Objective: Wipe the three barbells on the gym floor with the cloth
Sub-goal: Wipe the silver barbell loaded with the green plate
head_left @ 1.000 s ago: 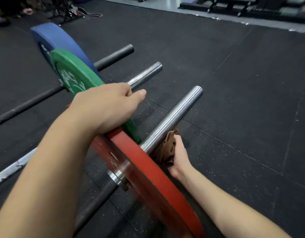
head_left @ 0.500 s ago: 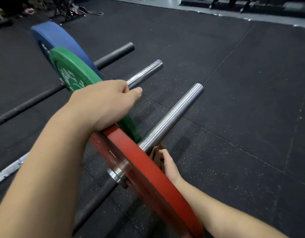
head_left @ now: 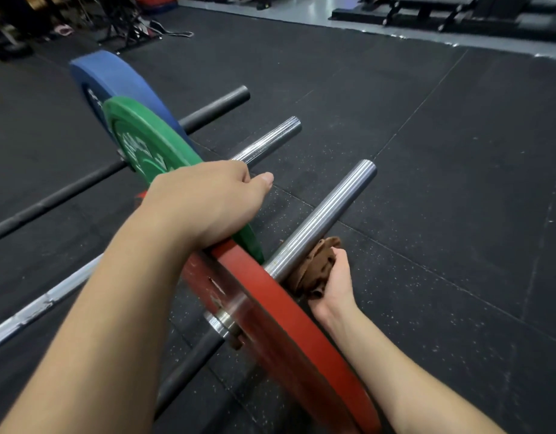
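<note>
Three barbells lie side by side on the black gym floor. The nearest has a red plate [head_left: 289,324] and a chrome sleeve [head_left: 327,214] pointing up-right. My right hand [head_left: 333,286] grips a brown cloth [head_left: 317,264] pressed against the underside of that sleeve, right beside the red plate. My left hand [head_left: 207,202] grips the top rim of the red plate, fingers curled over its far side. The middle barbell carries a green plate [head_left: 151,145] and a chrome sleeve [head_left: 270,139]. The far one has a blue plate [head_left: 114,76] and a dark sleeve [head_left: 220,104].
Black rubber floor mats [head_left: 442,183] stretch to the right. Gym racks and gear [head_left: 123,23] stand at the far left, and benches [head_left: 442,10] sit on a lighter floor at the far back.
My right hand slid the cloth along the near sleeve in towards the red plate, then back out a little. My left hand stayed on the plate rim.
</note>
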Action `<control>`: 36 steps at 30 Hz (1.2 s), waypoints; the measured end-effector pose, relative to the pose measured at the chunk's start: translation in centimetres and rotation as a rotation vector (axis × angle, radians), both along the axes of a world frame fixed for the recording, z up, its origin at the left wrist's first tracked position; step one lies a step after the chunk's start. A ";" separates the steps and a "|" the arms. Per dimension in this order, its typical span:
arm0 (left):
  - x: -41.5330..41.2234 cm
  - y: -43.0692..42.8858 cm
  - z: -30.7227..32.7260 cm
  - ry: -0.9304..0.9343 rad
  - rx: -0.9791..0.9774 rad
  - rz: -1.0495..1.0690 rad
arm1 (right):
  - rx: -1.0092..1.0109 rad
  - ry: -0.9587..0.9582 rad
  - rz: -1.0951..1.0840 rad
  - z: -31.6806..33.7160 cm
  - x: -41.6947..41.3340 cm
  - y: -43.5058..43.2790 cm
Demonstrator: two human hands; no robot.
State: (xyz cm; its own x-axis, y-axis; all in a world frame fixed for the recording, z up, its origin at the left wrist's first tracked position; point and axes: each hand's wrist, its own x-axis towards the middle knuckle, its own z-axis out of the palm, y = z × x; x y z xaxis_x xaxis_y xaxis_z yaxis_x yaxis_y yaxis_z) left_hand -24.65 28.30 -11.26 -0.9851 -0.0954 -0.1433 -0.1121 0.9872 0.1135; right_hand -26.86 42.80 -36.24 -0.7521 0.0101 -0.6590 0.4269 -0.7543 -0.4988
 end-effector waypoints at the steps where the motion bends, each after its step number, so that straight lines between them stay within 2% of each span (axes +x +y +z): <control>1: 0.0 0.0 0.0 0.003 -0.005 -0.006 | 0.069 -0.004 -0.002 0.6 0.3 0.2; 4: 0.0 0.0 0.1 0.020 -0.003 -0.009 | 0.225 0.015 -0.003 3.0 1.2 1.1; 7: 0.7 0.1 0.2 0.145 0.096 0.025 | 0.312 0.056 0.004 6.1 2.5 1.8; 11: 2.3 -0.2 -0.2 0.531 0.467 0.154 | 0.387 0.186 -0.032 12.6 3.8 3.1; 13: 4.1 -1.0 -0.7 0.658 0.711 0.121 | 0.446 0.279 -0.026 16.6 4.4 3.5; 16: 7.7 -3.3 -0.3 0.727 0.793 -0.032 | 0.533 0.461 0.016 23.6 6.1 2.5; 20: 13.5 -8.7 3.4 0.659 0.877 0.021 | 0.623 0.722 0.076 32.2 9.3 -1.9; 24: 20.4 -14.3 8.6 0.397 1.160 0.232 | 0.615 0.951 0.380 36.8 14.0 -10.7; 27: 27.6 -19.2 10.9 0.278 1.332 0.350 | 0.601 1.068 0.743 37.2 20.0 -20.5; 30: 36.6 -25.7 11.5 0.345 1.527 0.478 | 0.487 1.083 1.194 36.6 29.1 -30.9; 32: 42.9 -30.0 11.4 0.455 1.623 0.618 | 0.398 1.148 1.376 36.4 34.7 -36.0; 34: 49.4 -33.6 10.7 0.558 1.620 0.720 | 0.435 1.186 1.512 36.6 39.6 -40.3; 36: 55.5 -36.1 9.5 0.630 1.587 0.800 | 0.521 1.348 1.653 35.5 43.5 -44.3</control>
